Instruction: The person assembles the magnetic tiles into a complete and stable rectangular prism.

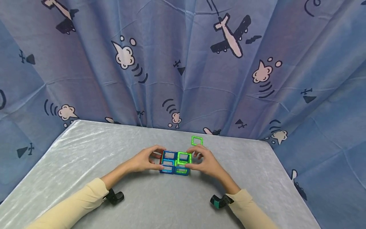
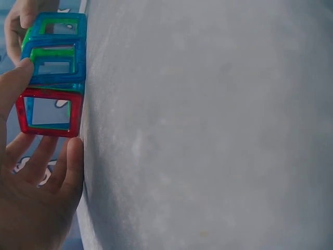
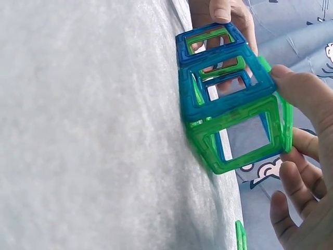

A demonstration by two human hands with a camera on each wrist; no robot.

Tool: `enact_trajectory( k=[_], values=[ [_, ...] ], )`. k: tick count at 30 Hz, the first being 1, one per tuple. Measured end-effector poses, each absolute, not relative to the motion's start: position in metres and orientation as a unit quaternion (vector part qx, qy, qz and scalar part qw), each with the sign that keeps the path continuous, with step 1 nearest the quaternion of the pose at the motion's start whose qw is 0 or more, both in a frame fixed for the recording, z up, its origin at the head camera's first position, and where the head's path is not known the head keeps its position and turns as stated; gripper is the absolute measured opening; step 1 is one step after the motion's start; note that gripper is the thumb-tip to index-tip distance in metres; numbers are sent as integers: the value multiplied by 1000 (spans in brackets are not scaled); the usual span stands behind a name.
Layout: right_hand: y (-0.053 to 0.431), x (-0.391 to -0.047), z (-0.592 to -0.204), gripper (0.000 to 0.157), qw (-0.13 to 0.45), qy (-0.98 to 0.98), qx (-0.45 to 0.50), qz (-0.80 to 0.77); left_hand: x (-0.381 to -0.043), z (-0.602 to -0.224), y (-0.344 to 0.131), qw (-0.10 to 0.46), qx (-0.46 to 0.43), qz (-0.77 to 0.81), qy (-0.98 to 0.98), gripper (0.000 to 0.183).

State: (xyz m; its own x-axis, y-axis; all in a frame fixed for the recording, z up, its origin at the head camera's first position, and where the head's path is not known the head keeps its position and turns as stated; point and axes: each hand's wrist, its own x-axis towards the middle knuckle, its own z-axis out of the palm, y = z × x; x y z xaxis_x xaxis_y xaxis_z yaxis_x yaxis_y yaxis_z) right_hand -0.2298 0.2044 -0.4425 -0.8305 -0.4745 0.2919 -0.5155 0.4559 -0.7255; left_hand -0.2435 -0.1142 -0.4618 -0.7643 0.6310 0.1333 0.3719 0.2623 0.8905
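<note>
Blue, green and red magnetic tiles form a two-cell box [image 1: 167, 172] standing on the table. My left hand [image 1: 145, 159] holds its left end, thumb on the near upper edge and fingers at the far side. A red tile [image 2: 52, 94] closes that end in the left wrist view. On the right cell's top lies a green tile [image 1: 183, 153], which my right hand [image 1: 207, 162] pinches between thumb and fingers. The right wrist view shows a green end tile [image 3: 250, 160] beneath it and blue front tiles [image 3: 229, 111]. My fingers partly hide the far side.
A loose green square tile [image 1: 197, 137] lies on the table just beyond my right hand. The pale cloth-covered table [image 1: 160, 203] ends at a blue curtain [image 1: 160, 79] printed with planes. Each wrist wears a dark strap [image 1: 114, 196].
</note>
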Motion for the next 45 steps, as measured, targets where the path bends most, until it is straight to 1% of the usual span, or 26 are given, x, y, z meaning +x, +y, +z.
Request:
enact_trajectory(
  k=[15, 27, 35, 45],
  values=[
    [207, -231, -447, 50, 27, -850, 294, 436, -244, -463, -114, 125, 319, 513, 787, 64],
    [211, -234, -449, 50, 5, -845, 307, 438, -243, -461, -114, 126, 319, 515, 785, 65],
    [220, -237, -447, 63, -25, -839, 323, 438, -244, -460, -113, 126, 320, 514, 786, 66],
    [223, -234, -455, 72, -47, -837, 326, 437, -244, -458, -113, 125, 325, 507, 788, 70]
  ],
)
